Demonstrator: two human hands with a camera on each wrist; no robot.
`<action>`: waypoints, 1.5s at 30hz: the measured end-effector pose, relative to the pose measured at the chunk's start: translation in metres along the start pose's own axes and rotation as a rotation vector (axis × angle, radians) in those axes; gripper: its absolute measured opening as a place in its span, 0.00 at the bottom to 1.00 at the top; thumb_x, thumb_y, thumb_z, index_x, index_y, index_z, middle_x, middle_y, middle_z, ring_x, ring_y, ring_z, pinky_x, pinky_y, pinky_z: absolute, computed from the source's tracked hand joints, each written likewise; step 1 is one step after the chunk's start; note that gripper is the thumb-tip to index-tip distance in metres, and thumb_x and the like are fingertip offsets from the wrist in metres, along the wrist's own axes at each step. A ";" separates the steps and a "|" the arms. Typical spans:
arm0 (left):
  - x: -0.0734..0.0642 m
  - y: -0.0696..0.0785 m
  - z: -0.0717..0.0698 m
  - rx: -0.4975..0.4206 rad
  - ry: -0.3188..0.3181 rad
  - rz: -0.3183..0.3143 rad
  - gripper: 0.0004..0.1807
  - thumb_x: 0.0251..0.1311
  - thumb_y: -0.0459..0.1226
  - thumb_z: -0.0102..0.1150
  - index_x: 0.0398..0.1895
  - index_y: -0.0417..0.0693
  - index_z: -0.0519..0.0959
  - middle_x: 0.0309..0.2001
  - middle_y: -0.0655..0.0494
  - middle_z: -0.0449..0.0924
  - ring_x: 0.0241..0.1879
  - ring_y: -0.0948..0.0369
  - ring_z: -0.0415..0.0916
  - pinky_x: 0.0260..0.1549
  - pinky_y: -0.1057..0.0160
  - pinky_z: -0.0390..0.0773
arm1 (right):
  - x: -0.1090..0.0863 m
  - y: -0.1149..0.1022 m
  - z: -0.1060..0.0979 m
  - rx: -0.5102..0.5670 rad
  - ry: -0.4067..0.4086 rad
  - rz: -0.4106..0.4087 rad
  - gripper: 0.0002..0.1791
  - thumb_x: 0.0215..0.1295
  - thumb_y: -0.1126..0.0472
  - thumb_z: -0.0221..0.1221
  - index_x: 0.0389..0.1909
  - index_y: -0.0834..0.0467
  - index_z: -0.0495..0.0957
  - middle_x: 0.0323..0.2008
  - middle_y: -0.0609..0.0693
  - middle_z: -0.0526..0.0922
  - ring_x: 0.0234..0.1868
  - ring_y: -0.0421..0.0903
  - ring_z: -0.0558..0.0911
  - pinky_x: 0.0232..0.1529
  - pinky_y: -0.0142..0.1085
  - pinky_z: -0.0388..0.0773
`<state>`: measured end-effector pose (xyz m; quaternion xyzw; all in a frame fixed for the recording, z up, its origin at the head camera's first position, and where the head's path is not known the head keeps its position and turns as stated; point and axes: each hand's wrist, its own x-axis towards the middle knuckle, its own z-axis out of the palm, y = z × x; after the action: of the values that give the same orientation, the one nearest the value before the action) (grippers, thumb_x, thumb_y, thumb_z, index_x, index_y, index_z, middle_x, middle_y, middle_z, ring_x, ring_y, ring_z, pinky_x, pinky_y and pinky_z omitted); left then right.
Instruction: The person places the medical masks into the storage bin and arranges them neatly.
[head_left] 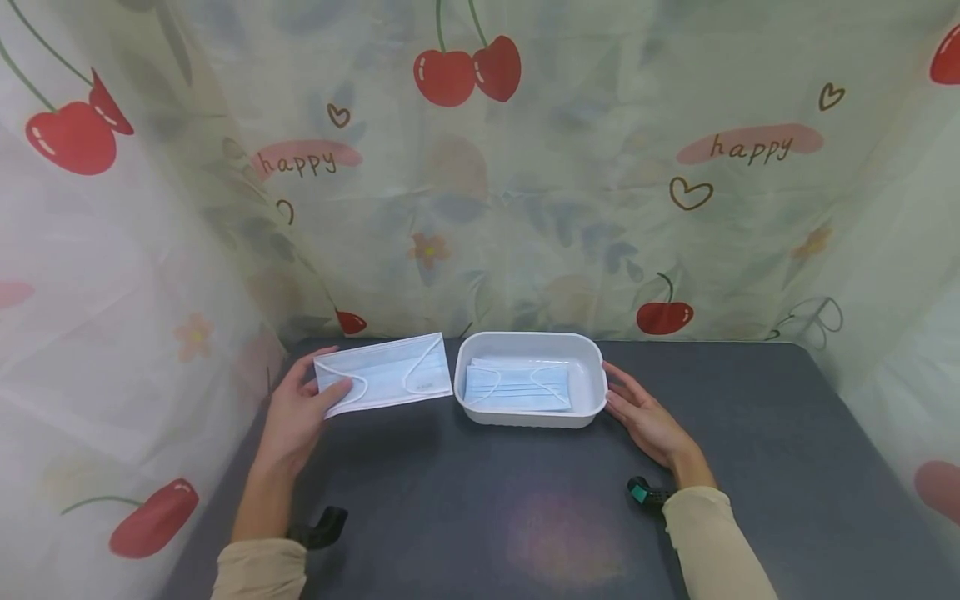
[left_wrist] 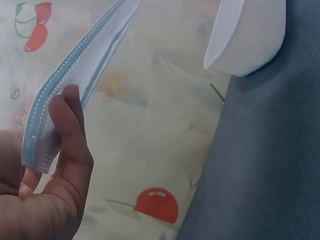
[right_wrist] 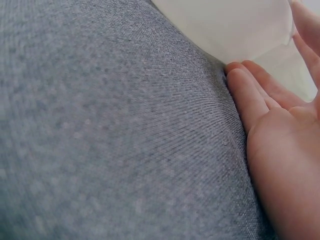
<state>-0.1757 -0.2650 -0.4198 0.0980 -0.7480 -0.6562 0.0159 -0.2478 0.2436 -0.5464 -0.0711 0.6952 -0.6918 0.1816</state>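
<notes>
My left hand (head_left: 291,421) pinches a pale blue face mask (head_left: 386,373) by its left end, thumb on top and fingers beneath. The mask is held above the table, its white ear loops lying across it and its right end close to a white plastic box (head_left: 589,375). In the left wrist view the mask (left_wrist: 75,75) is seen nearly edge-on between thumb and fingers. Inside the box lies another blue face mask (head_left: 517,387); whether more lie under it cannot be told. My right hand (head_left: 651,421) touches the box's right end with extended fingers (right_wrist: 247,97).
A dark grey cloth-covered table (head_left: 465,508) carries the box near its back edge. Behind it and at both sides hangs a pale curtain (head_left: 525,208) printed with cherries and hearts. Dark wrist devices (head_left: 324,528) are worn on both wrists.
</notes>
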 end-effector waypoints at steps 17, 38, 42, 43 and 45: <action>0.013 0.013 0.023 -0.062 -0.148 0.127 0.37 0.64 0.37 0.68 0.74 0.60 0.64 0.53 0.57 0.79 0.42 0.63 0.85 0.42 0.67 0.86 | 0.000 0.001 0.001 0.005 0.021 0.008 0.39 0.78 0.51 0.54 0.82 0.41 0.46 0.82 0.57 0.50 0.83 0.56 0.51 0.81 0.56 0.47; 0.031 0.022 0.057 -0.129 -0.308 0.089 0.38 0.71 0.36 0.60 0.79 0.63 0.57 0.60 0.50 0.73 0.45 0.63 0.85 0.46 0.66 0.86 | 0.001 0.000 -0.001 0.004 0.027 0.018 0.39 0.78 0.51 0.54 0.82 0.42 0.47 0.82 0.57 0.51 0.83 0.56 0.52 0.81 0.54 0.48; 0.037 0.019 0.066 -0.161 -0.316 0.082 0.38 0.71 0.34 0.60 0.80 0.62 0.57 0.58 0.51 0.75 0.45 0.63 0.85 0.46 0.66 0.86 | 0.001 0.000 -0.001 0.002 0.027 0.019 0.39 0.78 0.50 0.54 0.82 0.41 0.47 0.82 0.57 0.51 0.83 0.56 0.52 0.81 0.54 0.48; 0.038 0.018 0.068 -0.173 -0.319 0.078 0.38 0.71 0.33 0.60 0.80 0.61 0.56 0.57 0.50 0.75 0.45 0.63 0.85 0.45 0.66 0.86 | 0.001 0.000 -0.001 0.000 0.027 0.020 0.39 0.77 0.50 0.55 0.82 0.41 0.47 0.82 0.57 0.51 0.83 0.56 0.52 0.81 0.54 0.48; 0.041 0.017 0.073 -0.194 -0.320 0.067 0.39 0.70 0.32 0.59 0.80 0.60 0.56 0.56 0.49 0.76 0.44 0.63 0.84 0.43 0.65 0.85 | 0.001 0.000 -0.001 -0.002 0.025 0.021 0.39 0.77 0.49 0.55 0.82 0.41 0.47 0.82 0.57 0.51 0.83 0.56 0.52 0.81 0.54 0.49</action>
<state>-0.2291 -0.1987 -0.4178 -0.0344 -0.6772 -0.7315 -0.0719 -0.2492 0.2441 -0.5470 -0.0552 0.6987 -0.6901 0.1804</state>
